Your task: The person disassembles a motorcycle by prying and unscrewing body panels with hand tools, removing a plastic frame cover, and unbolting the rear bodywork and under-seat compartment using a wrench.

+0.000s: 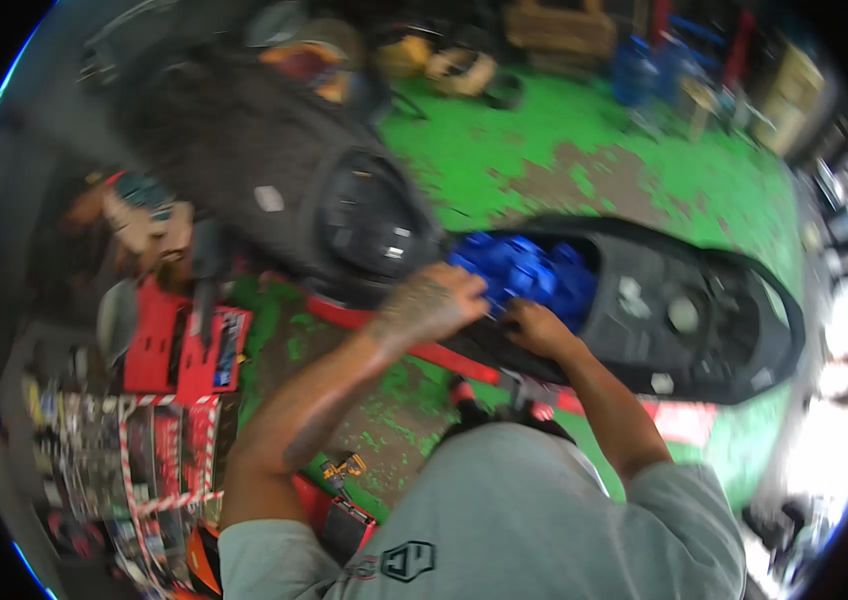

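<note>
My left hand (452, 300), with a mark on its back, is at the left end of a bundle of crumpled blue material (524, 270). Its fingers are curled, and their tips are hidden. Close by, my right hand (536, 328) is bent closed at the near edge of the blue bundle; anything in its fingers is too blurred to make out. The blue material lies in the hollow of a long black tub-shaped part (634, 340), apparently from a motor scooter. To the left stands a large dark body (244, 170) with a glossy oval recess (369, 215).
Red toolboxes (159, 335) and a rack bordered in red-and-white stripes (171, 500) stand at the left. A yellow power tool (344, 468) is near my left elbow. Blue water jugs (634, 72) sit at the back on the worn green floor (464, 135).
</note>
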Tool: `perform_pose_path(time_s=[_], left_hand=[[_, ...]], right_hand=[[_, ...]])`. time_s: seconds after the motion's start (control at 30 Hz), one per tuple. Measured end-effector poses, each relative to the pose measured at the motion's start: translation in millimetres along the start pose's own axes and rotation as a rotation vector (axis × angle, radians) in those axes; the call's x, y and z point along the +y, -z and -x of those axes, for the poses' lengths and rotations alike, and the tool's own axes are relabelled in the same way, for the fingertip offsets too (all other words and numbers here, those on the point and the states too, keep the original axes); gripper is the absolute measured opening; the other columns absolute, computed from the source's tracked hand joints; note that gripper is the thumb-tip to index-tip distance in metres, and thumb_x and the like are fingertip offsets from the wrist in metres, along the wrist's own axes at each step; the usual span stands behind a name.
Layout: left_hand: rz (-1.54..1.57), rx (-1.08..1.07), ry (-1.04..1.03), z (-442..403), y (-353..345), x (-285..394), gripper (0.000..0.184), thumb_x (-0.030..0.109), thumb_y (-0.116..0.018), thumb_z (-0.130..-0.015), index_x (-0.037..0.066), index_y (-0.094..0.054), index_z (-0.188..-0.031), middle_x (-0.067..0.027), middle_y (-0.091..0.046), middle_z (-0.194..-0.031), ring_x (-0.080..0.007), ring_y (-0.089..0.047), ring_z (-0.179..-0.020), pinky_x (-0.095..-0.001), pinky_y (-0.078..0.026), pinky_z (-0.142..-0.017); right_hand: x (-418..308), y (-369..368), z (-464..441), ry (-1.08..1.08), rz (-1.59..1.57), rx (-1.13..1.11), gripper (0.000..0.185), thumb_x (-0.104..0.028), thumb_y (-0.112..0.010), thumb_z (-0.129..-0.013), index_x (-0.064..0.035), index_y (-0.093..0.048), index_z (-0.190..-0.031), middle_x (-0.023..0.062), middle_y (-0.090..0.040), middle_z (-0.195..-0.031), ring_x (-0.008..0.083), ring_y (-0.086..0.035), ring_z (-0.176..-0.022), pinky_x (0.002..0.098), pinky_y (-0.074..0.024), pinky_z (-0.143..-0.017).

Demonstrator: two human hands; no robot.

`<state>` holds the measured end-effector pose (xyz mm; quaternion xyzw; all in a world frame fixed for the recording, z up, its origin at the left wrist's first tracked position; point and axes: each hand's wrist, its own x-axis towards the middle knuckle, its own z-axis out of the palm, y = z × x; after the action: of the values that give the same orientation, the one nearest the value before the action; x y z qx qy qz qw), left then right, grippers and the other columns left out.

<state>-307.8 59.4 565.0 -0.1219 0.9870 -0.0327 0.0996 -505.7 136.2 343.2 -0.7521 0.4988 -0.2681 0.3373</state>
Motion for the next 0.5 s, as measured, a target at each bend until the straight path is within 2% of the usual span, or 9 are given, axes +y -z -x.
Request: perform_pose_path(time_s=[0.07, 0.13, 0.17, 0.2, 0.27, 0.33, 0.37, 0.4, 0.5], left_hand=[[0.124, 0.048, 0.081, 6, -18, -2, 0.015, 0.025, -0.063, -0.083, 0.011, -0.07, -0.086, -0.0118, -0.065, -0.086, -0.0329, -0.069, -0.08, -0.0471, -0.057, -0.067], [0.139, 0.023, 0.133, 5, -2, 6, 0.013, 0.019, -0.064, -0.08, 0.011, -0.074, -0.079, -0.012, -0.068, -0.077, -0.0326, -0.071, -0.076, -0.0451, -0.058, -0.065], [0.133, 0.031, 0.114, 3, -4, 5, 0.015, 0.021, -0.067, -0.075, 0.01, -0.075, -0.08, -0.0145, -0.071, -0.077, -0.0331, -0.072, -0.076, -0.0448, -0.058, -0.065], [0.092, -0.123, 0.135, 1, 11, 6, 0.022, 0.027, -0.071, -0.071, 0.007, -0.076, -0.079, -0.0182, -0.072, -0.08, -0.0343, -0.072, -0.077, -0.0453, -0.058, -0.066], [0.18, 0.103, 0.256, -12, -49, -1, 0.03, 0.035, -0.076, -0.066, 0.006, -0.076, -0.076, -0.0189, -0.073, -0.078, -0.0342, -0.073, -0.08, -0.0465, -0.059, -0.068], [0.306, -0.252, 0.57, -35, -67, -5, 0.028, 0.032, -0.079, -0.069, 0.007, -0.078, -0.081, -0.0153, -0.074, -0.085, -0.0324, -0.072, -0.084, -0.0462, -0.06, -0.071], [0.165, -0.646, -0.274, -73, -114, -50, 0.022, 0.026, -0.08, -0.076, 0.006, -0.078, -0.085, -0.0143, -0.072, -0.082, -0.0354, -0.069, -0.079, -0.0502, -0.057, -0.066], [0.148, -0.633, -0.243, -73, -111, -52, 0.022, 0.026, -0.08, -0.076, 0.006, -0.078, -0.085, -0.0143, -0.072, -0.082, -0.0354, -0.069, -0.079, -0.0502, -0.057, -0.066], [0.391, -0.433, -0.264, -74, -91, -51, 0.025, 0.027, -0.082, -0.076, 0.005, -0.076, -0.087, -0.0161, -0.07, -0.085, -0.0376, -0.067, -0.082, -0.0503, -0.054, -0.07]], right_hand=[[0, 2, -3, -0.024, 0.011, -0.037, 0.03, -0.02, -0.072, -0.08, -0.0034, -0.072, -0.106, 0.0211, -0.063, -0.113, 0.0391, -0.061, -0.106, 0.0478, -0.0488, -0.096], [9, -11, -9, 0.035, 0.051, 0.059, 0.032, -0.023, -0.075, -0.078, -0.0024, -0.072, -0.102, 0.0212, -0.065, -0.106, 0.04, -0.061, -0.102, 0.0494, -0.0484, -0.093], [1, -6, -16, -0.003, 0.047, -0.002, 0.03, -0.021, -0.077, -0.076, -0.0019, -0.072, -0.098, 0.0206, -0.066, -0.102, 0.0396, -0.063, -0.099, 0.0487, -0.0496, -0.089], [-6, -4, -18, -0.01, -0.027, 0.009, 0.027, -0.017, -0.079, -0.074, -0.0009, -0.072, -0.094, 0.0198, -0.066, -0.1, 0.0387, -0.064, -0.094, 0.0474, -0.051, -0.084], [-6, -5, -12, 0.065, -0.04, 0.06, 0.026, -0.007, -0.081, -0.07, 0.0002, -0.07, -0.092, 0.019, -0.066, -0.096, 0.0362, -0.065, -0.088, 0.0438, -0.0519, -0.078], [-17, -2, -16, 0.115, -0.084, 0.158, 0.028, -0.002, -0.082, -0.068, 0.0016, -0.067, -0.091, 0.0174, -0.065, -0.089, 0.0311, -0.065, -0.08, 0.0408, -0.0507, -0.07], [-31, 0, -16, 0.14, -0.114, 0.223, 0.028, -0.001, -0.083, -0.067, 0.0028, -0.066, -0.089, 0.016, -0.064, -0.084, 0.0271, -0.063, -0.074, 0.0388, -0.0495, -0.067], [-39, 2, -17, 0.174, -0.101, 0.221, 0.028, -0.001, -0.083, -0.067, 0.0028, -0.066, -0.089, 0.016, -0.064, -0.084, 0.0271, -0.063, -0.074, 0.0388, -0.0495, -0.067], [-40, 6, -20, -0.013, -0.2, 0.12, 0.025, 0.0, -0.083, -0.068, 0.0039, -0.065, -0.086, 0.0136, -0.066, -0.08, 0.02, -0.059, -0.067, 0.0352, -0.0491, -0.064]])
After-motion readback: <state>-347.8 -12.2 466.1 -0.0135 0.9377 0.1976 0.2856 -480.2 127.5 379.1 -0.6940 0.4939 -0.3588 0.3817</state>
